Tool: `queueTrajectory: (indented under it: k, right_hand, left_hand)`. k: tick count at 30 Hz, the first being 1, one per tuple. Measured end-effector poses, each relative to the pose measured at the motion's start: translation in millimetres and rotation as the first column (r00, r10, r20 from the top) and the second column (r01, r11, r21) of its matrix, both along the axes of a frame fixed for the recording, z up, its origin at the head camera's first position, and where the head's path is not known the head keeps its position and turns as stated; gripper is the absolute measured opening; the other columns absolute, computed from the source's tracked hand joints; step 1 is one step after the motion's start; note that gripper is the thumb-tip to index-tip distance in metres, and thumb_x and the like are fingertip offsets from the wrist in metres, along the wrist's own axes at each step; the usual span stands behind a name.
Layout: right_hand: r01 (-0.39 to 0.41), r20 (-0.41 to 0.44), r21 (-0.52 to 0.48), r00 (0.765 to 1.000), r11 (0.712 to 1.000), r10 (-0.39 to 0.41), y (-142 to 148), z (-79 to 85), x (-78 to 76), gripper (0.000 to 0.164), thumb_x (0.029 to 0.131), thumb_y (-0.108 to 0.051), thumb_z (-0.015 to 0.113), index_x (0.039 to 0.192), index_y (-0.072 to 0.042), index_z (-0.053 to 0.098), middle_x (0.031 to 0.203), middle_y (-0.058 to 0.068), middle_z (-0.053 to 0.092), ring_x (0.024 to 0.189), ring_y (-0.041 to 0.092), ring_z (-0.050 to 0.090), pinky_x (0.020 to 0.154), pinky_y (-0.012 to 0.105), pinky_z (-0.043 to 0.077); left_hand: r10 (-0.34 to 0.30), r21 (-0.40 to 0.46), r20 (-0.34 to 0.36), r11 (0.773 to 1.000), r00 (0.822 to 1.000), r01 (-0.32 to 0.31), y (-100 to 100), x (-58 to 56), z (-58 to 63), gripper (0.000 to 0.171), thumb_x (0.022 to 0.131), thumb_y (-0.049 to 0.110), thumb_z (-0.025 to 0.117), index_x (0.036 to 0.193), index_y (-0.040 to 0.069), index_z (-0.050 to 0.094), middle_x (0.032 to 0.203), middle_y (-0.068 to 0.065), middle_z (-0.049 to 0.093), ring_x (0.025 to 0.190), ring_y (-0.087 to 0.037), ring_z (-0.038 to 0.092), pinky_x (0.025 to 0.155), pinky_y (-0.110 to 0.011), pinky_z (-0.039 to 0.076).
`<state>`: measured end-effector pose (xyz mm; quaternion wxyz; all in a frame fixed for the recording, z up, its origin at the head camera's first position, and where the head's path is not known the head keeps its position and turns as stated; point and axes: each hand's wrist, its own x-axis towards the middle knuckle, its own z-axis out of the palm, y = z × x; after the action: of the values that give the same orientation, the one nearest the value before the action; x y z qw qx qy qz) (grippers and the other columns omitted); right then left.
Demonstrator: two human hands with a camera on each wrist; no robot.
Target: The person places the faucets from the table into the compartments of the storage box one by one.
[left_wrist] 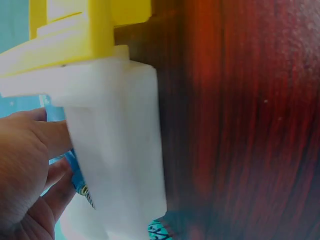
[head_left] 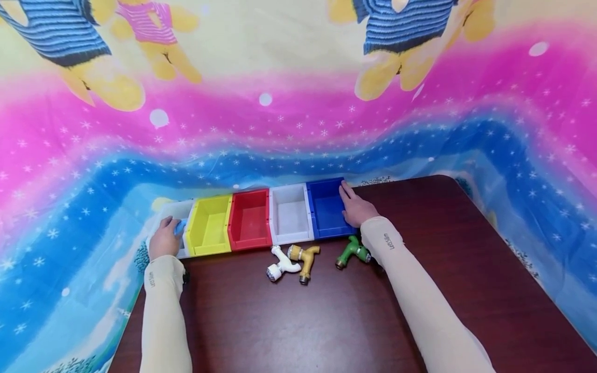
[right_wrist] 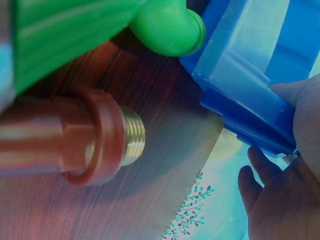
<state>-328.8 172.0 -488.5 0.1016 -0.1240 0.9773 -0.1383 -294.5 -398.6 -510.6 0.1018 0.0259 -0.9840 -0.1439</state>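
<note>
My left hand [head_left: 165, 238] pinches a blue faucet [head_left: 180, 226] at the leftmost white bin [head_left: 185, 209]. In the left wrist view the faucet's threaded end [left_wrist: 86, 192] shows beside the fingers, partly behind the bin's white wall. My right hand [head_left: 358, 208] rests with its fingers extended along the right side of the blue bin [head_left: 328, 207]. Near that wrist lies a green faucet [head_left: 353, 252]. The right wrist view also shows a reddish-brown faucet [right_wrist: 95, 137] with a brass thread, mostly hidden by the sleeve in the head view.
Between the end bins stand a yellow bin [head_left: 210, 225], a red bin [head_left: 250, 220] and another white bin [head_left: 290, 212], joined in a row. A white faucet [head_left: 282, 265] and a yellow faucet [head_left: 306, 263] lie in front on the brown table [head_left: 280, 326]. A printed cloth [head_left: 289, 124] hangs behind.
</note>
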Motion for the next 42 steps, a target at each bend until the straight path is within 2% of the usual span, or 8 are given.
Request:
queueTrajectory:
  k: [16,22,28,35,42]
  right_hand:
    - [-0.003,-0.009,-0.002,1.000,1.000,0.003,-1.6,1.3,1.4,0.078,0.107,-0.018,0.054,0.167,-0.008,0.006,0.176,0.005,-0.011,0.133,0.038,0.058,0.054,0.031,0.047]
    - [0.005,-0.015,-0.011,1.000,1.000,-0.005,-1.5,-0.5,0.0,0.078,0.107,-0.017,0.054,0.167,-0.008,0.006,0.176,0.004,-0.011,0.127,0.037,0.061,0.053,0.032,0.046]
    - [0.008,-0.016,0.007,1.000,1.000,-0.008,-0.5,-0.7,-0.4,0.078,0.107,-0.018,0.054,0.167,-0.009,0.005,0.176,0.004,-0.012,0.133,0.037,0.057,0.055,0.033,0.048]
    - [0.004,-0.011,0.007,1.000,1.000,-0.004,-1.6,0.6,1.7,0.078,0.107,-0.017,0.054,0.167,-0.007,0.006,0.176,0.006,-0.011,0.147,0.038,0.044,0.061,0.037,0.051]
    - [0.009,-0.010,-0.001,1.000,1.000,-0.009,-1.7,4.9,3.8,0.077,0.107,-0.016,0.053,0.167,-0.007,0.007,0.176,0.006,-0.010,0.144,0.038,0.047,0.058,0.036,0.049]
  left_hand:
    - [-0.003,-0.026,0.044,1.000,0.999,0.004,-1.9,-3.6,-11.9,0.040,0.102,0.001,0.051,0.142,-0.004,0.053,0.154,-0.033,0.039,0.125,-0.056,0.054,0.105,-0.068,0.046]
    - [-0.011,-0.016,0.056,1.000,0.998,0.012,-4.4,-7.8,-15.6,0.040,0.101,0.001,0.048,0.141,-0.004,0.054,0.154,-0.033,0.039,0.124,-0.056,0.055,0.105,-0.068,0.046]
    - [-0.015,-0.006,0.068,1.000,0.998,0.015,-4.4,-10.1,-17.3,0.040,0.101,-0.001,0.046,0.139,-0.004,0.056,0.153,-0.034,0.040,0.121,-0.056,0.057,0.103,-0.068,0.047]
    - [-0.018,0.035,0.098,0.999,0.995,0.014,-8.1,-11.1,-25.3,0.043,0.104,-0.005,0.037,0.143,-0.004,0.054,0.155,-0.034,0.038,0.128,-0.057,0.050,0.107,-0.069,0.043]
    - [-0.001,0.029,0.144,1.000,0.990,-0.003,-5.0,-14.6,-25.8,0.044,0.106,-0.003,0.031,0.145,-0.008,0.051,0.156,-0.034,0.037,0.135,-0.056,0.045,0.112,-0.068,0.040]
